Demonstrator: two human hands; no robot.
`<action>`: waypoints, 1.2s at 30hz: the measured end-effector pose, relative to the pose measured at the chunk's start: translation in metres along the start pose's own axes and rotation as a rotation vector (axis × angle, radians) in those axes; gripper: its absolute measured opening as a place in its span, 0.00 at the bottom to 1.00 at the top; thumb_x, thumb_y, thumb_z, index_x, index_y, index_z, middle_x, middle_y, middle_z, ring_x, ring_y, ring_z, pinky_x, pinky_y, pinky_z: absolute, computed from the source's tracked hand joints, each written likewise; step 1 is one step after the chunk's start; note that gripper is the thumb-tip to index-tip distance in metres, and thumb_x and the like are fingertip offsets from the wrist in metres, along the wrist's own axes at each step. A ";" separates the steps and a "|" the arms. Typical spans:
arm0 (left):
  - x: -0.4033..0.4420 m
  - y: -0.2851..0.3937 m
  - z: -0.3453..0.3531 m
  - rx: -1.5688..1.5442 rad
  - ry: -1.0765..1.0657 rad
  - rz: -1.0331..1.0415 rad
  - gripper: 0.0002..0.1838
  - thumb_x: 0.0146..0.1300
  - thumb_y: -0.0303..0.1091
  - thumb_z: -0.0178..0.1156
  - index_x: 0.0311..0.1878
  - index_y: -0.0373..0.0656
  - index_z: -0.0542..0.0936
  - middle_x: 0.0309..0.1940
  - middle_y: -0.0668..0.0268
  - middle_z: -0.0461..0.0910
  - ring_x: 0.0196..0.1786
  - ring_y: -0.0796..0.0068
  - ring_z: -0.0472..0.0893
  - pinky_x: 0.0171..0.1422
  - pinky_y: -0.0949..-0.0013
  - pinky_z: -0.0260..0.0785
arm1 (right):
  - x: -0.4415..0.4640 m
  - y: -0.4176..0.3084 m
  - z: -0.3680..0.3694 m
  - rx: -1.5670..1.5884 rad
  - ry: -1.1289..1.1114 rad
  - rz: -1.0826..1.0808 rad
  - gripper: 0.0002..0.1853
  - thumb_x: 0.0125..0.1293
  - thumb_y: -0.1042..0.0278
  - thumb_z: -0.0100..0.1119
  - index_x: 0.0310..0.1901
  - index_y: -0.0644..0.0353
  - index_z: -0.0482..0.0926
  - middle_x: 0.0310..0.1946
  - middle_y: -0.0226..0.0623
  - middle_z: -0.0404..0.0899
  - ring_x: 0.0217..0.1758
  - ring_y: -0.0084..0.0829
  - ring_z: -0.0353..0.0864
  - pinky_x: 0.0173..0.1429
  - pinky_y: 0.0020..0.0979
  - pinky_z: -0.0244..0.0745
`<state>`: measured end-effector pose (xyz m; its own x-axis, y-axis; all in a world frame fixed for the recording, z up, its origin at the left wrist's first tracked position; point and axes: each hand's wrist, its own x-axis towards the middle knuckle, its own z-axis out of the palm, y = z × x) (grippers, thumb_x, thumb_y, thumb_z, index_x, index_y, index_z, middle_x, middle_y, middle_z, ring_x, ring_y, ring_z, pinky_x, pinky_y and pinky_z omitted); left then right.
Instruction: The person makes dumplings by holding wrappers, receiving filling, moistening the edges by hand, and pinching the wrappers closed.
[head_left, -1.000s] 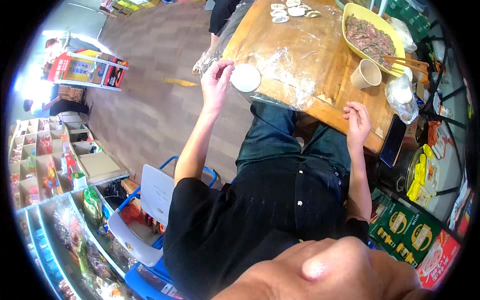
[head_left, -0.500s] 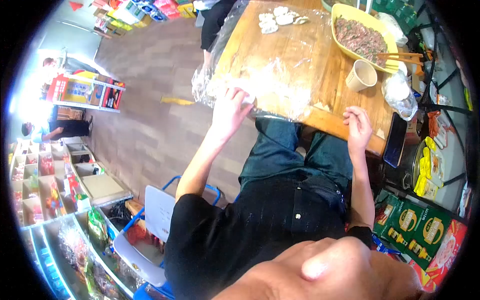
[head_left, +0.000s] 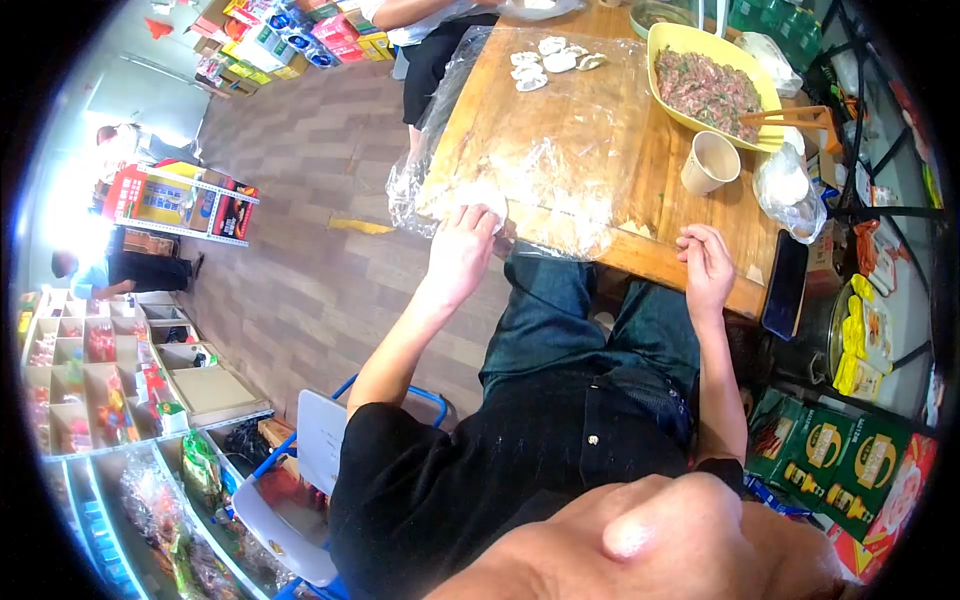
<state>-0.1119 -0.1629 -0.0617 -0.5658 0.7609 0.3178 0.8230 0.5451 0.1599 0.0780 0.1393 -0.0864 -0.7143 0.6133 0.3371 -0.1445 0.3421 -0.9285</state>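
My left hand (head_left: 462,255) is at the table's near left edge. Its fingers are bent together over a white, dough-like piece (head_left: 490,196), which they partly cover. Underneath lies a clear plastic sheet (head_left: 540,165), spread wrinkled over the wooden table. My right hand (head_left: 708,265) is by the near edge on the right, fingers loosely curled with a gap at the thumb and nothing visible in them. Several white dumplings (head_left: 560,58) sit at the sheet's far end. A yellow bowl (head_left: 660,45) holds minced filling (head_left: 708,85), with wooden chopsticks (head_left: 790,117) resting across its rim.
Near the bowl are a paper cup (head_left: 711,162) and a plastic bag with something white (head_left: 790,190). A dark phone (head_left: 787,284) is at the table's right edge. Another person (head_left: 425,60) sits at the far left corner. A chair (head_left: 300,480) stands behind my left side.
The view has shifted slightly. My left fingers and thumb have come closer together over the white piece. My right fingers have curled a little more beside the table edge.
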 end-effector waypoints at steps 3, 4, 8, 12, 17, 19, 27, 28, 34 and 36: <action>0.000 -0.003 0.004 0.085 0.010 0.068 0.17 0.49 0.27 0.63 0.45 0.41 0.76 0.46 0.61 0.75 0.51 0.60 0.75 0.52 0.59 0.70 | 0.000 0.001 -0.001 -0.011 -0.015 -0.016 0.08 0.68 0.82 0.48 0.43 0.67 0.78 0.41 0.35 0.77 0.40 0.22 0.80 0.40 0.22 0.77; 0.000 -0.002 0.004 0.095 0.010 0.064 0.17 0.49 0.27 0.62 0.45 0.41 0.76 0.46 0.61 0.74 0.52 0.59 0.75 0.52 0.59 0.70 | -0.001 0.003 -0.001 -0.006 -0.010 -0.015 0.08 0.68 0.82 0.47 0.43 0.67 0.78 0.41 0.35 0.77 0.40 0.22 0.80 0.40 0.22 0.76; 0.000 0.001 0.004 0.058 0.035 0.043 0.16 0.49 0.25 0.61 0.45 0.41 0.76 0.47 0.60 0.74 0.54 0.58 0.73 0.53 0.57 0.69 | -0.001 0.003 -0.001 0.005 0.003 -0.020 0.09 0.68 0.83 0.47 0.43 0.68 0.78 0.41 0.35 0.77 0.40 0.22 0.79 0.40 0.22 0.76; 0.000 0.000 0.010 0.053 0.065 0.032 0.18 0.47 0.22 0.62 0.45 0.42 0.76 0.47 0.61 0.75 0.52 0.57 0.74 0.57 0.58 0.68 | -0.002 0.003 -0.002 -0.001 -0.003 -0.015 0.09 0.68 0.83 0.47 0.43 0.68 0.78 0.41 0.35 0.78 0.40 0.22 0.80 0.40 0.22 0.76; -0.001 -0.007 0.015 0.049 0.120 0.081 0.17 0.47 0.23 0.61 0.43 0.41 0.75 0.44 0.59 0.74 0.51 0.55 0.73 0.53 0.57 0.68 | -0.002 0.005 -0.002 -0.006 0.013 -0.027 0.09 0.68 0.84 0.47 0.43 0.68 0.78 0.42 0.36 0.78 0.40 0.23 0.80 0.40 0.22 0.76; -0.001 -0.014 0.013 0.005 0.130 0.085 0.15 0.47 0.22 0.61 0.42 0.41 0.76 0.41 0.60 0.75 0.49 0.55 0.74 0.51 0.58 0.69 | -0.001 0.006 -0.003 -0.012 0.010 -0.025 0.09 0.68 0.84 0.47 0.43 0.68 0.78 0.42 0.36 0.78 0.40 0.23 0.80 0.40 0.22 0.76; 0.000 -0.026 -0.021 -0.480 0.165 -0.269 0.06 0.58 0.26 0.64 0.38 0.37 0.80 0.34 0.59 0.82 0.39 0.63 0.82 0.46 0.65 0.74 | 0.002 0.001 0.004 -0.085 -0.057 -0.071 0.09 0.66 0.85 0.48 0.43 0.68 0.79 0.42 0.38 0.78 0.42 0.27 0.80 0.44 0.25 0.75; 0.002 -0.025 -0.029 -0.644 0.126 -0.379 0.07 0.60 0.27 0.64 0.40 0.36 0.81 0.35 0.60 0.82 0.39 0.69 0.83 0.46 0.68 0.74 | 0.004 -0.005 0.005 -0.208 -0.091 -0.143 0.09 0.65 0.85 0.49 0.43 0.68 0.79 0.42 0.40 0.79 0.43 0.29 0.80 0.46 0.26 0.75; 0.008 -0.004 -0.057 -0.853 0.018 -0.244 0.10 0.65 0.32 0.61 0.44 0.35 0.81 0.35 0.65 0.82 0.39 0.79 0.81 0.45 0.74 0.74 | 0.003 -0.070 0.057 -0.119 -0.342 -0.338 0.12 0.65 0.81 0.52 0.50 0.66 0.77 0.49 0.42 0.77 0.52 0.33 0.78 0.56 0.30 0.72; 0.005 0.020 -0.064 -1.053 -0.024 -0.260 0.10 0.65 0.33 0.61 0.44 0.36 0.81 0.35 0.66 0.82 0.39 0.80 0.81 0.44 0.75 0.74 | 0.002 -0.079 0.081 0.380 -0.492 0.042 0.21 0.66 0.73 0.56 0.60 0.67 0.70 0.58 0.42 0.72 0.61 0.33 0.72 0.65 0.33 0.66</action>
<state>-0.0949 -0.1707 0.0028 -0.7204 0.6789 0.1417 0.3026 0.1237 0.9451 0.0322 0.0557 -0.0253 -0.9435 0.1900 0.2716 -0.2781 -0.0079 -0.9605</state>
